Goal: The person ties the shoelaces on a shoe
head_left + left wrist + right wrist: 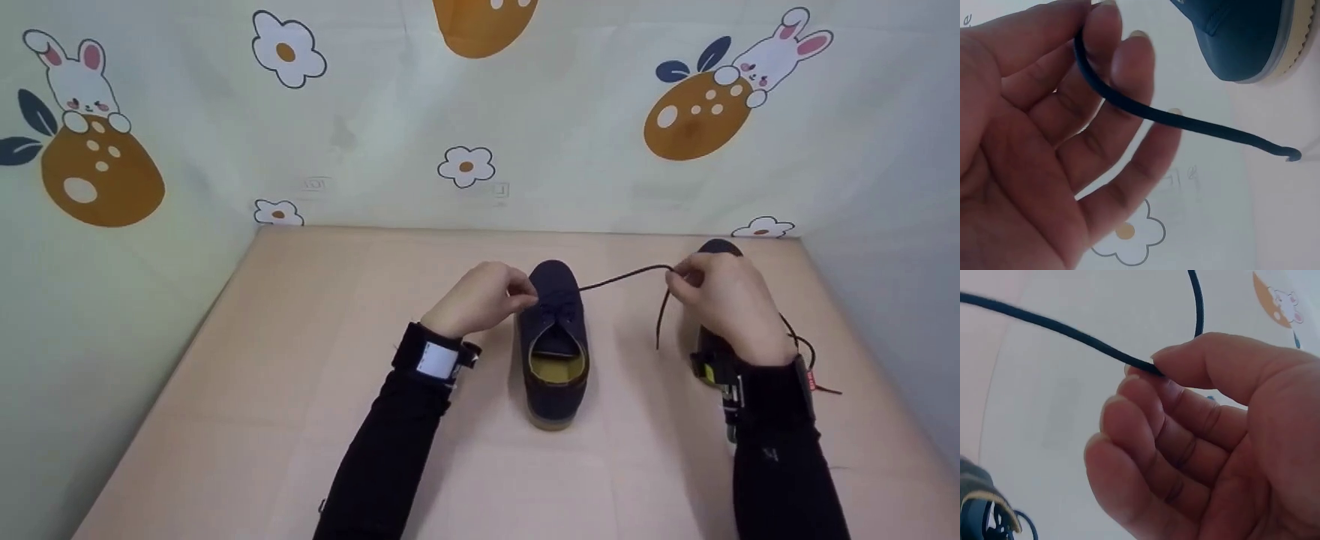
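A dark navy lace-up shoe (556,401) with a yellow insole stands on the table, toe pointing away. At its left side, my left hand (484,300) pinches a dark shoelace (1185,121) between thumb and index finger; a loose end trails across the other fingers. My right hand (724,300), off to the right of the shoe, pinches another stretch of lace (622,276) between thumb and fingertips. That lace runs from the shoe's front to the hand, and its tail hangs down below. In the right wrist view, the same lace (1072,334) reaches the pinch in a gentle curve.
A second dark shoe (718,246) stands at the right, mostly hidden behind the right hand and wrist; its loose lace (804,345) lies beside it. The pale table (315,420) meets a patterned cloth backdrop (375,112) at the back and sides.
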The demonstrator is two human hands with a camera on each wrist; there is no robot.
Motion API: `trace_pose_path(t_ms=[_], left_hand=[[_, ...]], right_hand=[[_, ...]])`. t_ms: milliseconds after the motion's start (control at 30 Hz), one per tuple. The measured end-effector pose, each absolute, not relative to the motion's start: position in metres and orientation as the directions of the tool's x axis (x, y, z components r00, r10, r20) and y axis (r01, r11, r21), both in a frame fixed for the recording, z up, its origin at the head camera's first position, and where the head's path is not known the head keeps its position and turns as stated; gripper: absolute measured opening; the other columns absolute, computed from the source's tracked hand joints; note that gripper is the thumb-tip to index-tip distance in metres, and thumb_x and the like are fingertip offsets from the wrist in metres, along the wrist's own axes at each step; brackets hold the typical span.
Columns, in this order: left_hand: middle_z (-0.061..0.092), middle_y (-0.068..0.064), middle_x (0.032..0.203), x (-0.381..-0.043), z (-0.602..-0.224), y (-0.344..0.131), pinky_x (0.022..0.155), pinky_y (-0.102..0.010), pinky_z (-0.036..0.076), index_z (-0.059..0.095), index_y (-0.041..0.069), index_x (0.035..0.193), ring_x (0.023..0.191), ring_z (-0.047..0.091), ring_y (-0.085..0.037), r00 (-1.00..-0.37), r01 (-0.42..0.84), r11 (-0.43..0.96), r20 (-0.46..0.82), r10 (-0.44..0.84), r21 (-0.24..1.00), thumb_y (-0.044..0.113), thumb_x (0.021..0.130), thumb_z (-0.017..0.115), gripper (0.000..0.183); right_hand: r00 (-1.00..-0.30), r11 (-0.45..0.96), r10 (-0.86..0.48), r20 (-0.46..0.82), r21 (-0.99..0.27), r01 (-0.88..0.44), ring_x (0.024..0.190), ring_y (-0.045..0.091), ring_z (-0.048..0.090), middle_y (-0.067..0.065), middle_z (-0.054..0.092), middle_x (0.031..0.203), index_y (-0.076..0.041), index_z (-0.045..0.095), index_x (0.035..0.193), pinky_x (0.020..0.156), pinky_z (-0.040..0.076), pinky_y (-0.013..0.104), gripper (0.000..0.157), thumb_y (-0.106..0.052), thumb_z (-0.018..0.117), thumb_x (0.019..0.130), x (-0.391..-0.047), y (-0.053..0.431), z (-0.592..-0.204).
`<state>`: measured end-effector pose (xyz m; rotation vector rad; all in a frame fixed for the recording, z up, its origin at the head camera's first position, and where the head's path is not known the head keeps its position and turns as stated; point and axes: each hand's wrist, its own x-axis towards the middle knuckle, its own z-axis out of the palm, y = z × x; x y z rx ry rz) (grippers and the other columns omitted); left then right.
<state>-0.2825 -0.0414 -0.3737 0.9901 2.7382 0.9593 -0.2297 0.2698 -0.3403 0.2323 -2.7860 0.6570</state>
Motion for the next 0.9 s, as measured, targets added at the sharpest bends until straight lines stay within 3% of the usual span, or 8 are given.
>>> trace_pose_path(t_ms=[133, 300, 467, 600, 900], left_hand=[[0.071, 0.003, 0.087, -0.281, -0.375, -0.037, 0.077, -0.026, 0.049, 0.077, 0.010, 0.096, 0.081, 0.063, -0.010, -0.778, 0.572, 0.576, 0.163, 0.607, 0.583, 0.018, 0.096, 0.068, 0.013], [0.071, 0.003, 0.089, -0.280, -0.375, -0.033, 0.077, -0.026, 0.049, 0.077, 0.010, 0.097, 0.081, 0.063, -0.009, -0.774, 0.581, 0.567, 0.181, 0.606, 0.584, 0.019, 0.096, 0.068, 0.014], [0.072, 0.002, 0.089, -0.281, -0.375, -0.031, 0.077, -0.026, 0.049, 0.077, 0.009, 0.097, 0.080, 0.063, -0.010, -0.774, 0.587, 0.563, 0.198, 0.602, 0.582, 0.018, 0.096, 0.068, 0.013], [0.072, 0.002, 0.088, -0.281, -0.374, -0.031, 0.076, -0.027, 0.049, 0.077, 0.009, 0.097, 0.079, 0.063, -0.010, -0.777, 0.589, 0.565, 0.212, 0.593, 0.578, 0.018, 0.096, 0.068, 0.013], [0.072, 0.002, 0.087, -0.283, -0.376, -0.032, 0.074, -0.026, 0.049, 0.078, 0.009, 0.096, 0.078, 0.063, -0.010, -0.778, 0.590, 0.562, 0.223, 0.587, 0.580, 0.018, 0.095, 0.068, 0.013]], right_hand=[[-0.944, 0.847, -0.152, 0.292, -0.454, -0.276, 0.060, 0.017, 0.058, 0.001, 0.067, 0.072, -0.007, 0.074, 0.088, 0.057, 0.045, 0.031, 0.013, -0.015, 0.066, 0.093, -0.226, 0.256, -0.337], [-0.900, 0.794, -0.217, 0.377, -0.468, -0.388, 0.060, 0.011, 0.060, -0.004, 0.065, 0.069, -0.009, 0.074, 0.089, 0.055, 0.046, 0.024, 0.010, -0.015, 0.068, 0.094, -0.221, 0.238, -0.337], [-0.793, 0.734, -0.307, 0.526, -0.400, -0.549, 0.065, 0.008, 0.062, -0.003, 0.070, 0.078, -0.007, 0.076, 0.094, 0.060, 0.049, 0.024, 0.006, -0.008, 0.071, 0.091, -0.221, 0.220, -0.341], [-0.693, 0.666, -0.362, 0.623, -0.348, -0.660, 0.068, 0.007, 0.063, -0.002, 0.071, 0.086, -0.006, 0.076, 0.098, 0.062, 0.049, 0.020, 0.011, -0.002, 0.073, 0.089, -0.221, 0.208, -0.345], [-0.522, 0.538, -0.375, 0.766, -0.279, -0.795, 0.069, 0.011, 0.061, 0.002, 0.068, 0.083, -0.004, 0.074, 0.100, 0.065, 0.045, 0.018, 0.017, 0.006, 0.072, 0.086, -0.220, 0.190, -0.348]])
